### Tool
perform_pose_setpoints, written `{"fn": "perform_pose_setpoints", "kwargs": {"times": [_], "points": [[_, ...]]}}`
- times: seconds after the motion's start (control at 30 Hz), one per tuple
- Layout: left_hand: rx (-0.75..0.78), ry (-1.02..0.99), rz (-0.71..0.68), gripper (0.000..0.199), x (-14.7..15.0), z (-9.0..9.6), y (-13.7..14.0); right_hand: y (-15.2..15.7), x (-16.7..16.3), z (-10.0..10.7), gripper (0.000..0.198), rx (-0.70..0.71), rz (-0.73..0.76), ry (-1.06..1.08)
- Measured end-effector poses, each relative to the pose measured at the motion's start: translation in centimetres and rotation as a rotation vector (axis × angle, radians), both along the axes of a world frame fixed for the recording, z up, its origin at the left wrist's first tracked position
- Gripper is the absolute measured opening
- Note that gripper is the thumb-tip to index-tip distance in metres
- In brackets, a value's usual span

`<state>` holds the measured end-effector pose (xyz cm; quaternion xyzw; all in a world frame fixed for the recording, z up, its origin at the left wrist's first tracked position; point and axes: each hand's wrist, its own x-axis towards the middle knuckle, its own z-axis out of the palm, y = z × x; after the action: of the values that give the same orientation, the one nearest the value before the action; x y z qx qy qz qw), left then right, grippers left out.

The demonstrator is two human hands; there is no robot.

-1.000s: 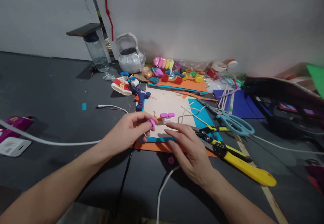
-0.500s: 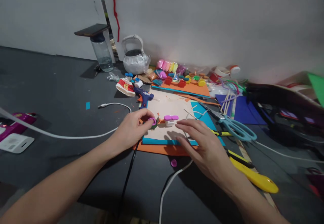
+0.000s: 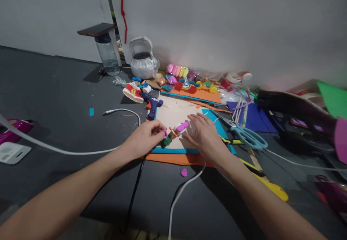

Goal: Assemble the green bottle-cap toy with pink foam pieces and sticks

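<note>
A small craft model with a white body and a flat magenta top (image 3: 182,126) is above the pale sheet (image 3: 173,111). Orange parts join its middle, and a dark green piece (image 3: 166,142) is at its left end. My left hand (image 3: 148,137) pinches a magenta ring-like piece (image 3: 164,134) between thumb and fingertips, right against the green piece. To the model's right, my right hand (image 3: 206,133) is open, its fingers stretched out and close to the magenta top; whether they touch it is unclear. Near the table's front lies a loose magenta disc (image 3: 184,172).
A blue glue gun (image 3: 155,106) lies left of the sheet. Teal-handled scissors (image 3: 248,136) and a yellow cutter (image 3: 272,189) are at the right. Behind stand a kettle (image 3: 143,66), a water bottle (image 3: 107,57) and colourful clay models (image 3: 192,88). A white cable (image 3: 179,196) crosses the front.
The model has turned, its magenta top now tilted up to the right. My right hand has moved up and left around its right end. My left hand keeps its pinch.
</note>
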<state>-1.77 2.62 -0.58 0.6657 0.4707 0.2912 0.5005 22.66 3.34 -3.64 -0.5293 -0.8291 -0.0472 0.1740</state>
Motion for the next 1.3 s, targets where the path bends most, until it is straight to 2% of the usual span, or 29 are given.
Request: {"fn": "perform_pose_setpoints", "kwargs": {"times": [0.17,0.33,0.43,0.53,0.7,0.93,1.03,1.1,1.3], "points": [[-0.088,-0.026,-0.039,0.015,0.7,0.1,-0.9,-0.4,0.6,1.2,0.04,0.039,0.003,0.049],[-0.091,-0.107,0.023,0.013,1.1,0.7,-1.7,-3.5,-0.4,4.1,0.018,0.115,0.014,0.178],[-0.159,-0.219,0.033,0.014,1.5,1.2,-2.3,-5.7,-2.2,5.1,0.007,-0.04,0.076,0.398],[-0.26,-0.322,0.042,0.012,2.0,1.3,-2.9,-7.0,-3.9,5.1,0.01,-0.135,0.105,0.496],[-0.337,-0.334,0.043,0.01,2.5,1.0,-3.3,-7.3,-4.9,4.1,0.015,-0.27,0.023,0.631],[-0.223,-0.232,-0.044,0.006,2.0,0.7,-3.5,-7.1,-4.7,3.7,0.021,-0.575,-0.051,0.876],[-0.168,-0.169,-0.07,0.007,1.9,0.5,-3.5,-7.0,-4.5,3.6,0.022,-0.646,-0.035,0.913],[-0.116,-0.113,-0.076,0.007,1.9,0.3,-3.3,-6.9,-4.2,3.5,0.022,-0.64,-0.026,0.898],[0.0,0.053,-0.023,0.007,2.0,0.1,-2.7,-6.4,-3.0,2.7,0.022,-0.413,-0.142,0.759]]}}
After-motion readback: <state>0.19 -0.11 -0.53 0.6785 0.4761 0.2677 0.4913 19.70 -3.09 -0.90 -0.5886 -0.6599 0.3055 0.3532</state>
